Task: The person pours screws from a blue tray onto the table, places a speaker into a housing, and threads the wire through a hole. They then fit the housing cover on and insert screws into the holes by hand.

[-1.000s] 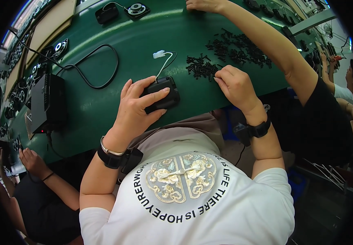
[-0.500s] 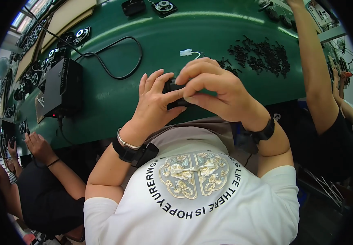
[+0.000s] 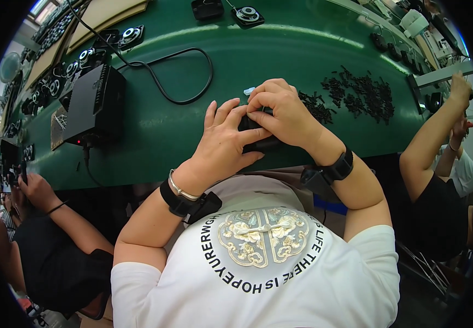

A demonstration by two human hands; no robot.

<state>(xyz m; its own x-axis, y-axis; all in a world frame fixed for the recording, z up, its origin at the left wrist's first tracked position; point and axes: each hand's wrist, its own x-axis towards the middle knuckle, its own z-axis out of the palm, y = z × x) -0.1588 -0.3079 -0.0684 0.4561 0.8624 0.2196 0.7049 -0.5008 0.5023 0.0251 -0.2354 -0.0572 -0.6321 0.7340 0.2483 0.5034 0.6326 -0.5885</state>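
Note:
In front of me, near the table's close edge, is a black part (image 3: 263, 144), mostly hidden beneath my hands; its kind does not show. My left hand (image 3: 220, 139) grips it from the left, thumb along the near side and fingers reaching over the top. Above its far side, the thumb and fingertips of my right hand (image 3: 288, 112) are pinched together; whatever they hold is hidden. A small white connector (image 3: 249, 91) lies just beyond the fingertips. Right of my right hand, many small black stick-like pieces (image 3: 365, 99) are strewn in piles.
On the left of the green table (image 3: 280, 49) stands a black box (image 3: 95, 106) with a red light and a looped black cable (image 3: 210, 71). Round speakers (image 3: 247, 15) lie at the far side and left. Co-workers' arms (image 3: 430, 131) flank me on both sides.
My right hand has come down and left, closing its fingertips against the black part. My left hand has shifted slightly right with it. The co-worker's arm at the right has drawn lower.

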